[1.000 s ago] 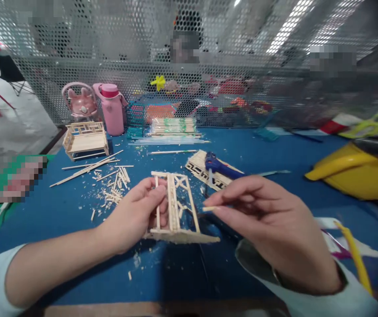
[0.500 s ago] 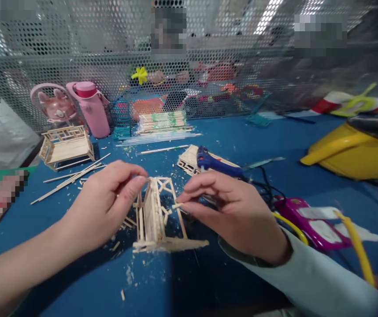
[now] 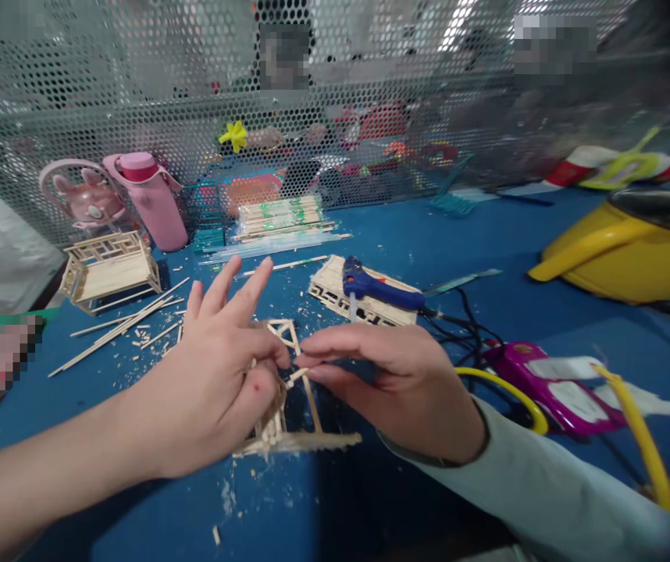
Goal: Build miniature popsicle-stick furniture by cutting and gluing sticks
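A small frame of pale wooden sticks (image 3: 314, 406) stands on the blue table in front of me. My left hand (image 3: 223, 367) covers its left part, thumb and index finger bent together at its middle and the other fingers raised; what they grip, if anything, is hidden. From the right, my right hand (image 3: 393, 382) pinches a short wooden stick (image 3: 298, 375) between thumb and fingertips, at the frame's right upright. Behind the hands, a blue glue gun (image 3: 385, 289) rests on a flat wooden stick piece (image 3: 328, 273).
Loose sticks (image 3: 118, 328) and a small wooden bench-like model (image 3: 112, 269) lie at the left, near a pink bottle (image 3: 159, 203). Bundled sticks (image 3: 282, 217) lie by the mesh screen (image 3: 194, 117). At the right are a purple device (image 3: 551, 390), cables and a yellow container (image 3: 621, 250).
My left hand has moved right, over the wooden frame, and its outer fingers have lifted. My right hand has shifted slightly left, still pinching the short stick.
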A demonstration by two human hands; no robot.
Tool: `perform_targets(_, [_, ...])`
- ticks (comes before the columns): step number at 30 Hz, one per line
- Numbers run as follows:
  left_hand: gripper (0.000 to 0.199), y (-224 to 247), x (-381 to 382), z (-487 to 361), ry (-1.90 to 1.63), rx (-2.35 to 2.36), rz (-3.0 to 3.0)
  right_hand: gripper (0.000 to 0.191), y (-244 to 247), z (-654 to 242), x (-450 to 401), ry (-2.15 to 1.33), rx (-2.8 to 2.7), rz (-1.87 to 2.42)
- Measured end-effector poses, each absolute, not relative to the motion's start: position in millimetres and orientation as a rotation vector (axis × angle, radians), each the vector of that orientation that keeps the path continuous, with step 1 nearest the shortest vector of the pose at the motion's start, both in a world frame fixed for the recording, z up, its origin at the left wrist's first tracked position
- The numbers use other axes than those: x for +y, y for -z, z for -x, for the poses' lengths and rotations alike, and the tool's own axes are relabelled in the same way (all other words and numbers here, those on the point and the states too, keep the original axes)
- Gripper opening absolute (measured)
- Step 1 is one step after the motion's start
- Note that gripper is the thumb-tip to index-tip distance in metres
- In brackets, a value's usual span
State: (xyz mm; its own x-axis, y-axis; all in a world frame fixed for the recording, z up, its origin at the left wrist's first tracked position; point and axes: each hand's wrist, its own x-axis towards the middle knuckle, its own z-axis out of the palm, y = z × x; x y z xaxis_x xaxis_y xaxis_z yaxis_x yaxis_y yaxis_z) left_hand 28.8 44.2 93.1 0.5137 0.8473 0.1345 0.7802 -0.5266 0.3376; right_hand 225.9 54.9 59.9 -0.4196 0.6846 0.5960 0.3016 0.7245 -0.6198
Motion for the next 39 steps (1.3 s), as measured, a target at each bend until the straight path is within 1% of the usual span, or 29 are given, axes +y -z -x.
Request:
perform_targets(3, [0.033, -94, 42, -30, -0.387, 1.394, -2.508, 0.016, -58, -226, 57, -0.541, -2.033, 0.737])
perform_targets(6, [0.031, -94, 42, -32, -0.384, 1.370, -2.494, 0.016, -59, -225, 61, -0.705, -1.983, 0.833])
perform_targets(9, [0.024, -91, 43, -32, -0.379, 1.334, -2.465, 0.016, -62, -224, 64, -0.881, -1.914, 0.911])
perform_targets(12, [0.022, -88, 44, -29, -0.367, 1.284, -2.463, 0.017, -64, -224, 67, -0.940, -1.927, 0.879])
perform_targets(16, [0.031, -87, 45, -28, -0.383, 1.283, -2.443, 0.014, -65, -224, 71, -0.863, -2.006, 0.798])
perform_targets(21, [0.033, -89, 44, -30, -0.370, 1.321, -2.438, 0.012, -65, -223, 72, -0.653, -2.086, 0.710])
perform_targets(25, [0.028, -87, 42, -32, -0.360, 1.376, -2.449, 0.010, -65, -223, 71, -0.555, -2.095, 0.677])
perform_targets(29, [0.022, -86, 41, -34, -0.403, 1.397, -2.436, 0.010, -63, -224, 70, -0.574, -2.094, 0.671])
perform_targets(33, [0.021, -88, 44, -36, -0.401, 1.394, -2.428, 0.017, -60, -226, 69, -0.633, -2.078, 0.699])
perform_targets(35, [0.020, -89, 45, -37, -0.390, 1.395, -2.430, 0.017, -59, -228, 69, -0.627, -2.107, 0.706])
perform_targets(39, [0.022, -90, 47, -39, -0.337, 1.381, -2.432, 0.014, -57, -231, 69, -0.486, -2.165, 0.618])
